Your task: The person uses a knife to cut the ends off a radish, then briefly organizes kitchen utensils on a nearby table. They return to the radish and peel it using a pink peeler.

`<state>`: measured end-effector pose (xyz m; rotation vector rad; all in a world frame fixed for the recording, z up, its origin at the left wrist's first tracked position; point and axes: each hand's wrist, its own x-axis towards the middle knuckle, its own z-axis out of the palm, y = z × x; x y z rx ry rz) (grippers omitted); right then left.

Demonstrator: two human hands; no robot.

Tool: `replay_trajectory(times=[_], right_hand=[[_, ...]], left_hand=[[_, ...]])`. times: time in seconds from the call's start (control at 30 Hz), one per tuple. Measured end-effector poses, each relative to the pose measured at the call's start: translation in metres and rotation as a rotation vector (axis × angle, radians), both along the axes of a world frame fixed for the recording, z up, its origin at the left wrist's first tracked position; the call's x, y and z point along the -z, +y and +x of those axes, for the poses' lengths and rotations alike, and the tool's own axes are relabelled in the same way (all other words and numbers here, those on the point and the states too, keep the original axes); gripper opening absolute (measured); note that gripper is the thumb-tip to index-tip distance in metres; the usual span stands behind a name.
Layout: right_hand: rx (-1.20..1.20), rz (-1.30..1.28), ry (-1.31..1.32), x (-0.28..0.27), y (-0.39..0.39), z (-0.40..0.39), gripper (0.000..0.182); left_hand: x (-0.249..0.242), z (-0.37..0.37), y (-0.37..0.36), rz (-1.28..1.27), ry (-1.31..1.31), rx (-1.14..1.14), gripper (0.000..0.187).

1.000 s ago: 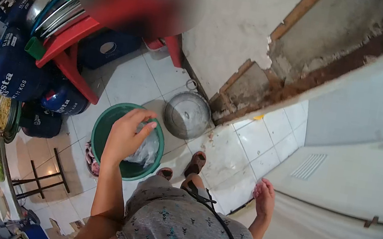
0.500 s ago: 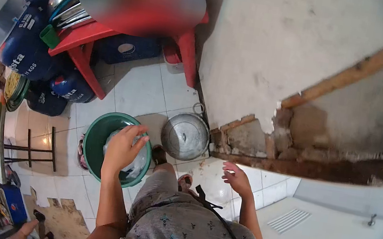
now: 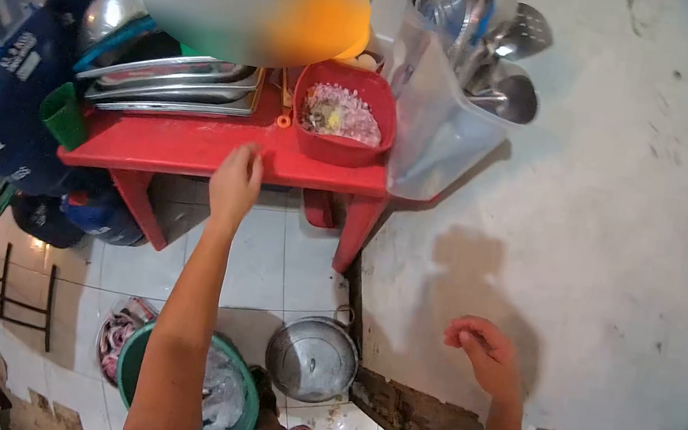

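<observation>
My left hand [image 3: 235, 183] reaches forward over the front edge of the red table [image 3: 184, 143], fingers loosely bent and nothing seen in them. Nearest to it are a red tub [image 3: 340, 153] of chopped pinkish-white bits with a yellow dab, and an orange-ended utensil [image 3: 284, 115]. Stacked metal trays [image 3: 175, 89] lie to the left of these. Off to the right, before the wall, my right hand [image 3: 485, 350] hangs in the air, fingers curled but thumb apart, holding nothing.
A clear plastic bin [image 3: 436, 144] of ladles and skimmers stands at the table's right end. On the tiled floor are a green basin [image 3: 130, 361] with a plastic bag [image 3: 224, 394] and a metal pot [image 3: 312, 359]. Blue gas cylinders [image 3: 23, 83] crowd the left; a wall [image 3: 614, 213] bounds the right.
My view has lifted from the floor to the tabletop, bringing the red tub and utensil bin into sight. My left hand has gone from above the green basin to the table's edge.
</observation>
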<state>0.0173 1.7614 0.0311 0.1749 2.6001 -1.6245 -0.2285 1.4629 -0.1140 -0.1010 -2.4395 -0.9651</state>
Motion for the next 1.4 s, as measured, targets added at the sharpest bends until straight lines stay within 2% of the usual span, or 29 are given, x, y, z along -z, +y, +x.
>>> replay_trajectory(times=[0.07,0.13,0.17,0.23,0.27,0.3,0.33,0.4,0.5,0.6,0.63,0.73,0.83,0.87,0.9,1.03,1.07,1.1,1.13,1.17,1.2,1.27,1.3,1.33,1.4], right_hand=[[-0.047,0.129,0.036,-0.007,-0.009,-0.023,0.016],[-0.177,0.374,0.138,-0.036,-0.029,-0.060,0.018],[-0.244,0.490,0.182,-0.052,-0.043,-0.082,0.019],[-0.307,0.740,0.267,-0.079,-0.072,-0.135,0.025],[-0.304,0.683,0.482,-0.079,-0.080,-0.167,0.024],[-0.387,0.857,0.789,-0.079,-0.084,-0.205,0.020],[-0.323,0.982,0.894,-0.083,-0.084,-0.236,0.015],[0.045,0.904,0.693,-0.091,-0.085,-0.268,0.029],[0.408,1.058,0.998,-0.088,-0.086,-0.288,0.047],[0.415,0.946,0.822,-0.099,-0.089,-0.308,0.062],[0.420,1.030,0.792,-0.103,-0.085,-0.317,0.050],[0.329,1.170,0.666,-0.119,-0.070,-0.323,0.039],[0.365,1.134,0.909,-0.134,-0.060,-0.313,0.033],[0.380,1.022,0.898,-0.143,-0.059,-0.305,0.034],[0.396,0.911,0.884,-0.157,-0.063,-0.293,0.034],[0.340,0.886,1.118,-0.234,-0.045,-0.259,0.034],[0.318,0.663,1.160,-0.248,-0.053,-0.244,0.036],[0.312,0.673,1.275,-0.263,-0.053,-0.234,0.037],[0.448,0.629,1.209,-0.277,-0.068,-0.219,0.038],[0.428,0.603,1.251,-0.287,-0.065,-0.209,0.037],[0.405,0.575,1.290,-0.293,-0.060,-0.200,0.037],[0.191,0.562,1.133,-0.287,-0.072,-0.193,0.037],[0.087,0.554,1.048,-0.278,-0.082,-0.191,0.036],[0.127,0.535,0.950,-0.251,-0.114,-0.191,0.037],[-0.058,0.371,0.774,-0.211,-0.133,-0.208,0.034]], left_hand=[[0.001,-0.025,0.012,-0.056,0.035,-0.192,0.022],[0.002,-0.038,0.021,-0.053,0.059,-0.332,0.022],[0.007,-0.041,0.023,-0.084,0.140,-0.376,0.023],[0.010,-0.042,0.020,-0.036,0.094,-0.334,0.026],[0.010,-0.044,0.018,-0.011,0.079,-0.321,0.027],[0.009,-0.043,0.019,-0.027,0.052,-0.338,0.026],[0.010,-0.044,0.017,-0.034,0.087,-0.339,0.025],[0.016,-0.047,0.017,-0.039,0.166,-0.343,0.021],[0.019,-0.049,0.016,-0.025,0.176,-0.322,0.019],[0.019,-0.048,0.015,-0.051,0.166,-0.353,0.016],[0.018,-0.047,0.014,-0.077,0.140,-0.354,0.015],[0.016,-0.047,0.014,-0.046,0.128,-0.335,0.015],[0.014,-0.046,0.015,-0.041,0.148,-0.332,0.016],[0.014,-0.047,0.014,-0.041,0.156,-0.332,0.016],[0.015,-0.047,0.012,-0.038,0.143,-0.324,0.016],[0.013,-0.045,0.011,-0.015,0.058,-0.282,0.017],[0.010,-0.044,0.010,-0.006,0.030,-0.271,0.017],[0.002,-0.043,0.008,0.169,-0.062,-0.211,0.018],[-0.010,-0.041,0.003,0.344,-0.155,-0.148,0.020],[-0.023,-0.038,-0.002,0.516,-0.248,-0.086,0.022],[-0.036,-0.035,-0.006,0.725,-0.177,0.044,0.024],[-0.069,-0.026,-0.012,1.135,-0.026,0.302,0.029],[-0.098,-0.010,-0.018,1.178,-0.020,0.472,0.031],[-0.123,0.006,-0.020,1.215,-0.015,0.644,0.034],[-0.136,0.017,-0.017,1.005,0.056,0.880,0.036]])
